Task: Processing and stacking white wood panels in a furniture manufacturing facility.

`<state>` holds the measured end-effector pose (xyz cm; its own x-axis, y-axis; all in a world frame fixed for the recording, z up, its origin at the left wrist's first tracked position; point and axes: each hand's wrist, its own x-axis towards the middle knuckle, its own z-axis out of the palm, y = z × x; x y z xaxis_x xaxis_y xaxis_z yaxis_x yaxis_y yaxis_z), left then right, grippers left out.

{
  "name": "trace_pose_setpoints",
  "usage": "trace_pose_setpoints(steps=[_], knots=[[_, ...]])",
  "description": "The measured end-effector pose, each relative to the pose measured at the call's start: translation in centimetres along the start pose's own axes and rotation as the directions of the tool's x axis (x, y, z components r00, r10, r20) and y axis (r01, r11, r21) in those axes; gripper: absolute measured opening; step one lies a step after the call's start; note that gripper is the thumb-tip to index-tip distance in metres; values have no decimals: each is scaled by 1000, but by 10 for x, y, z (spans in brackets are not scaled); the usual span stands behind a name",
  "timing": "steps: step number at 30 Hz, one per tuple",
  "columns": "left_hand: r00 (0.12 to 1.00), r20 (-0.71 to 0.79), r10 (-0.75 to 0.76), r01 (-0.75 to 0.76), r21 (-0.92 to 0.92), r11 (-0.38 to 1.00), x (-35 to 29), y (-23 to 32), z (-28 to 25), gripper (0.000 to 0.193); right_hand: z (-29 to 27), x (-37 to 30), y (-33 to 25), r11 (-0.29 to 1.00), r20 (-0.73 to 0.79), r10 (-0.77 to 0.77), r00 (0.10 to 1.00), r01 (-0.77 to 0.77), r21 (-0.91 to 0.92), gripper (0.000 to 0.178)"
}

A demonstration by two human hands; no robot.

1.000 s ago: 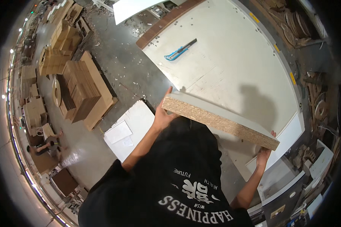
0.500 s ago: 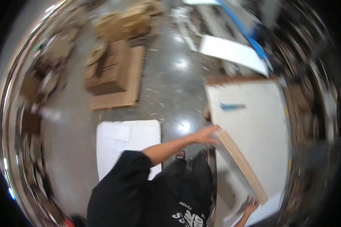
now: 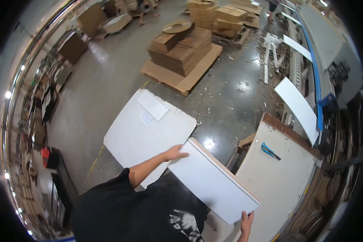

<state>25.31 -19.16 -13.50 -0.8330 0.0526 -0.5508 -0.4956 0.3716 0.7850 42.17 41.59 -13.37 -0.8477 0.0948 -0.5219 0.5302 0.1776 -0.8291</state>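
Observation:
A long white panel (image 3: 213, 181) with a light wood-toned edge is held in front of me, tilted, between my two hands. My left hand (image 3: 176, 153) grips its upper left end, thumb on the white face. At the lower right end, my right hand (image 3: 246, 220) is closed on the corner, its fingers partly hidden. Beneath and to the right lies a large off-white table board (image 3: 274, 177), with a blue utility knife (image 3: 270, 151) resting on it. Left of the panel is another white board-topped surface (image 3: 149, 133) bearing a smaller white sheet (image 3: 153, 104).
Ahead, a pallet carries stacked brown panels (image 3: 181, 50) with a tape roll (image 3: 177, 27) on top. A machine with a blue rail (image 3: 316, 80) runs along the right, a white panel (image 3: 297, 107) lying across it. Scraps litter the floor (image 3: 230, 80). Two people stand far off.
The panel has swung leftward from over the right table, and its white face is now turned up. Both hands moved with it, still gripping. My view has turned rightward.

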Motion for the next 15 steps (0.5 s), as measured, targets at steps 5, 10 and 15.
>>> trace_pose_setpoints(steps=[5,10,15], knots=[[853,-482,-200,169,-106,980,-133,-77,-84,70,127,87,-117,985,276,-139,951,162,-64,52],[662,-662,-350,-61,-514,856,-283,-135,-97,56,283,124,-209,890,527,-288,799,427,-161,44],[397,-683,-612,-268,-725,635,-392,-203,-74,44,434,108,-254,779,749,-278,601,598,-191,38]])
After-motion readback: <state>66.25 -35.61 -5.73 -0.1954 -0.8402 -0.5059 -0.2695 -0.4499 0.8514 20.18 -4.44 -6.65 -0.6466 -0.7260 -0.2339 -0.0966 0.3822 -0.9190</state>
